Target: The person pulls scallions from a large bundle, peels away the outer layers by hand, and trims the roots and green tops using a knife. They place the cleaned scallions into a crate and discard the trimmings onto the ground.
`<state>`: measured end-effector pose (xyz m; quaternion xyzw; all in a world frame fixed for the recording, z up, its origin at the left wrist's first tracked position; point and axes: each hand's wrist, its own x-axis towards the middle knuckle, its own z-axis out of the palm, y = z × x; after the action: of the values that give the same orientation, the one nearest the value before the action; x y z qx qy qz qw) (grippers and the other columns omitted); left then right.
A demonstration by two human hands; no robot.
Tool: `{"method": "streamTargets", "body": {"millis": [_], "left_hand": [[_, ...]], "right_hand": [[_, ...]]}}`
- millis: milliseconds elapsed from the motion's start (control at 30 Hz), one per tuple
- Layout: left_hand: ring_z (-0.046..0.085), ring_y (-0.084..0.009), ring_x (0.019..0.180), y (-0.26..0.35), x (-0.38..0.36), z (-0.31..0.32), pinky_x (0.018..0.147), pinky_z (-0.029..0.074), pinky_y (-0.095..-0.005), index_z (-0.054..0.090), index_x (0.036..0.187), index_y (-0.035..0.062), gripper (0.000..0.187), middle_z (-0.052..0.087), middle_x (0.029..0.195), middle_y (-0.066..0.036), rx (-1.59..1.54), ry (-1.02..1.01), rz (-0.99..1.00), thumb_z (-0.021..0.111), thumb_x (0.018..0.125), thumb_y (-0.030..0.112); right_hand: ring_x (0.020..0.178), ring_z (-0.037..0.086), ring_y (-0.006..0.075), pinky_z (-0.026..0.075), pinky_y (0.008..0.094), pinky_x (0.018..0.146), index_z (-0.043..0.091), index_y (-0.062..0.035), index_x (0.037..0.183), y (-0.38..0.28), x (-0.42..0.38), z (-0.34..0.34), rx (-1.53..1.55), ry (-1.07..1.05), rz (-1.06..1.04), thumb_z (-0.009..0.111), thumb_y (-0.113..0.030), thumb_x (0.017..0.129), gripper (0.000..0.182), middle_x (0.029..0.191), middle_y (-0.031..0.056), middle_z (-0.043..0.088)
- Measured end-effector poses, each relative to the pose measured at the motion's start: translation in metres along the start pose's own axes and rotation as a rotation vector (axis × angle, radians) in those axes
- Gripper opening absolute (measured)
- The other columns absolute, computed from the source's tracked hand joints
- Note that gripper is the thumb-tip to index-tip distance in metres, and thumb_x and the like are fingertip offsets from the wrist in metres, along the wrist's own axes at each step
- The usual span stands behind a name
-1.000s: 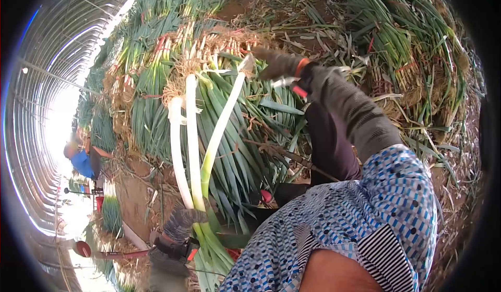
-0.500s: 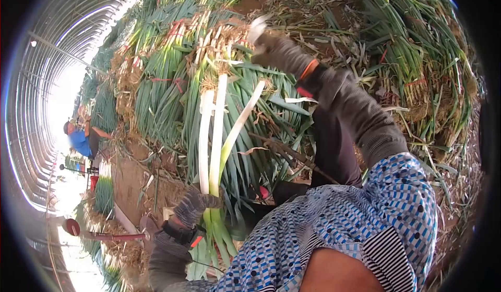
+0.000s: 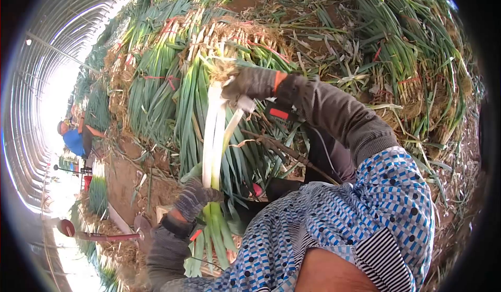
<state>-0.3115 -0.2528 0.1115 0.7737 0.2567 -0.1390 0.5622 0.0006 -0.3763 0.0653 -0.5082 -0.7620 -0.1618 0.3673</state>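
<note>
My left hand [image 3: 196, 200], in a dark grey knit glove, is closed around several large green onions [image 3: 211, 151] where their white stems turn green. Their leaves hang below the fist toward my lap, and the roots point away from me. My right hand [image 3: 241, 87], gloved and with an orange band at the wrist, is at the root end. Its blurred fingers curl onto the upper stems and hide one root end. A pale patch at its fingertips is too smeared to make out.
Tied bundles of green onions [image 3: 156, 83] lie ahead, with more bundles [image 3: 407, 67] at the right. A stick [image 3: 284, 148] lies near my knee. At the left are a red-handled tool [image 3: 107, 236] and a person in a blue top [image 3: 75, 140]. Loose leaves litter the soil.
My right hand has swung down from above the bundles onto the root ends of the held onions. My left hand keeps its hold at about the same place.
</note>
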Motion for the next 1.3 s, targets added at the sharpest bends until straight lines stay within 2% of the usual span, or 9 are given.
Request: {"method": "streamTargets", "body": {"millis": [67, 333, 467, 567, 700, 900, 1000, 1133, 1300], "left_hand": [[0.056, -0.0148, 0.069, -0.001, -0.001, -0.003, 0.061, 0.050, -0.0293, 0.047, 0.116, 0.0021, 0.071, 0.058, 0.088, -0.003, 0.101, 0.022, 0.009, 0.076, 0.050, -0.004], [0.060, -0.0161, 0.069, -0.024, -0.012, -0.010, 0.061, 0.050, -0.0280, 0.056, 0.098, 0.0010, 0.031, 0.060, 0.079, -0.005, -0.113, -0.098, 0.065, 0.070, 0.074, 0.014], [0.060, -0.0149, 0.072, -0.009, -0.013, -0.016, 0.065, 0.049, -0.0283, 0.059, 0.093, 0.0013, 0.031, 0.061, 0.081, -0.006, -0.260, -0.091, 0.074, 0.071, 0.067, 0.014], [0.062, -0.0191, 0.079, 0.004, 0.000, -0.020, 0.069, 0.051, -0.0310, 0.058, 0.094, 0.0005, 0.031, 0.062, 0.086, -0.010, -0.271, -0.080, 0.122, 0.070, 0.066, 0.010], [0.062, -0.0199, 0.080, 0.027, 0.010, -0.008, 0.066, 0.051, -0.0277, 0.057, 0.094, 0.0004, 0.031, 0.061, 0.089, -0.010, -0.254, -0.061, 0.165, 0.070, 0.068, 0.010], [0.059, -0.0295, 0.062, 0.079, 0.038, 0.021, 0.064, 0.049, -0.0362, 0.064, 0.085, 0.0013, 0.041, 0.059, 0.061, -0.017, 0.751, 0.191, 0.121, 0.070, 0.069, 0.038], [0.060, -0.0310, 0.068, 0.084, 0.048, 0.044, 0.065, 0.049, -0.0364, 0.064, 0.087, 0.0020, 0.046, 0.061, 0.069, -0.018, 1.029, 0.278, 0.192, 0.070, 0.068, 0.043], [0.062, -0.0304, 0.082, 0.084, 0.025, 0.002, 0.073, 0.051, -0.0387, 0.060, 0.097, 0.0006, 0.027, 0.064, 0.092, -0.015, 1.054, 0.018, 0.849, 0.064, 0.077, 0.019], [0.054, -0.0214, 0.105, 0.072, 0.046, -0.012, 0.088, 0.045, -0.0337, 0.050, 0.117, 0.0009, 0.045, 0.055, 0.117, -0.013, 0.384, 0.276, 0.620, 0.062, 0.074, 0.001]], "right_hand": [[0.064, 0.061, 0.0185, 0.050, 0.0345, 0.060, 0.060, -0.0080, 0.087, 0.015, 0.000, -0.026, -0.127, -0.469, 0.722, 0.052, -0.017, 0.081, 0.014, 0.077, 0.0078, 0.064], [0.090, 0.060, 0.0254, 0.047, 0.0350, 0.077, 0.061, -0.0139, 0.108, 0.110, -0.185, -0.089, -0.551, -0.171, 1.577, 0.053, -0.031, 0.083, 0.030, 0.111, 0.0089, 0.060], [0.077, 0.061, 0.0264, 0.049, 0.0365, 0.066, 0.059, -0.0068, 0.103, 0.071, -0.176, -0.048, -0.414, -0.383, 1.497, 0.054, -0.032, 0.083, 0.032, 0.085, 0.0112, 0.062], [0.084, 0.062, 0.0242, 0.052, 0.0328, 0.068, 0.062, -0.0115, 0.102, 0.015, -0.101, -0.008, -0.466, -1.138, 0.688, 0.056, -0.026, 0.083, 0.025, 0.097, 0.0098, 0.063], [0.094, 0.058, 0.0206, 0.051, 0.0431, 0.080, 0.048, -0.0137, 0.119, -0.027, -0.057, 0.035, 1.498, 0.447, 0.952, 0.071, -0.029, 0.074, 0.053, 0.103, 0.0041, 0.060], [0.092, 0.058, 0.0233, 0.052, 0.0427, 0.072, 0.040, -0.0039, 0.123, -0.063, 0.042, 0.031, 1.551, 0.668, 0.633, 0.071, -0.029, 0.075, 0.063, 0.107, 0.0104, 0.054], [0.070, 0.061, 0.0241, 0.053, 0.0395, 0.059, 0.047, 0.0004, 0.115, -0.037, 0.058, 0.021, 1.072, 0.574, 1.325, 0.070, -0.026, 0.075, 0.053, 0.087, 0.0128, 0.059], [0.055, 0.058, 0.0272, 0.051, 0.0429, 0.050, 0.055, 0.0004, 0.093, -0.033, 0.037, 0.007, 1.527, 0.946, 1.295, 0.061, -0.016, 0.081, 0.021, 0.069, 0.0147, 0.057], [0.066, 0.060, 0.0322, 0.053, 0.0465, 0.063, 0.050, 0.0039, 0.097, -0.032, 0.018, -0.003, 1.625, 0.899, 1.148, 0.058, -0.015, 0.082, 0.025, 0.079, 0.0192, 0.058]]}}
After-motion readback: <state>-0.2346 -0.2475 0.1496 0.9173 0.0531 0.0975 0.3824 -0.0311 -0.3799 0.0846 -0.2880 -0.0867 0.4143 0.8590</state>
